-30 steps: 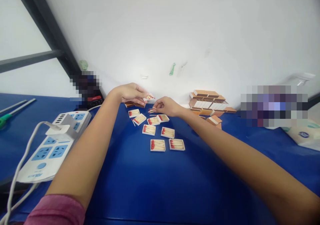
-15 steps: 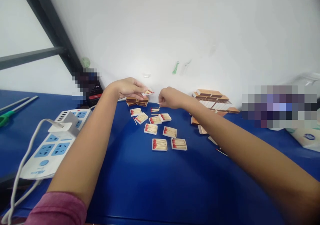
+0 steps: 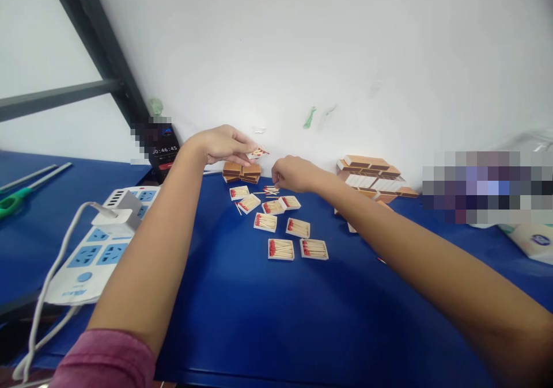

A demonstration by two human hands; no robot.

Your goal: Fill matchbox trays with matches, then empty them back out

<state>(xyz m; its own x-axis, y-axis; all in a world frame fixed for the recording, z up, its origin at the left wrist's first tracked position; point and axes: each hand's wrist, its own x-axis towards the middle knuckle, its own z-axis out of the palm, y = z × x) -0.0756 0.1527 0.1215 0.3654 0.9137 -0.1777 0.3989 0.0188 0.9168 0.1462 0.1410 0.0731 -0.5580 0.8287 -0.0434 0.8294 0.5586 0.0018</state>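
Left hand [image 3: 225, 145] pinches a tilted matchbox tray [image 3: 258, 153] in the air, while the right hand [image 3: 294, 173], fingers curled, on what if anything I can't tell, is nearer the loose matchsticks [image 3: 271, 190] lying roughly crosswise just left of its fingertips.

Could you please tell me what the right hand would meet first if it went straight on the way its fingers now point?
The right hand would probably meet the loose matches on the blue table first, though depth makes it unclear whether it already touches them.
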